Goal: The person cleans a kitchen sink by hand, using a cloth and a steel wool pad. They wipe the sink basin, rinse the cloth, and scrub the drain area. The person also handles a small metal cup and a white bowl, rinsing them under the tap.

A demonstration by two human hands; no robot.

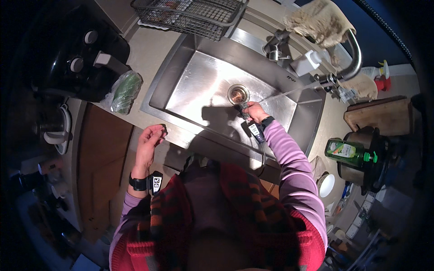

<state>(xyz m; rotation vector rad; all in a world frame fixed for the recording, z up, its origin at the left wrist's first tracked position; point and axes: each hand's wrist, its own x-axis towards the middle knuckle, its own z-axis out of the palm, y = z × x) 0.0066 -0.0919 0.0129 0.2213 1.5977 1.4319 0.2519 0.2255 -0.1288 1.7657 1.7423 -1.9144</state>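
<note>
My right hand [256, 111] is down inside the stainless steel sink [203, 78], gripping a grey scouring pad [244, 110], likely steel wool. The pad sits at the near edge of the round drain [238, 94], which has brownish matter in it. From the curved metal faucet [354, 57] a thin stream of water [288, 92] runs into the basin close to this hand. My left hand [151, 137] hovers over the counter's front edge, left of the sink, with its fingers curled together. A dark spot shows at its fingertips; whether it is an object or shadow is unclear.
A black air fryer [67, 57] and a plastic-wrapped green vegetable [125, 91] stand left. Behind the sink are a wire dish rack [203, 17] and a white bottle [307, 62]. At right are a green pump bottle [344, 152], a dark pot [354, 174] and a wooden board [378, 115].
</note>
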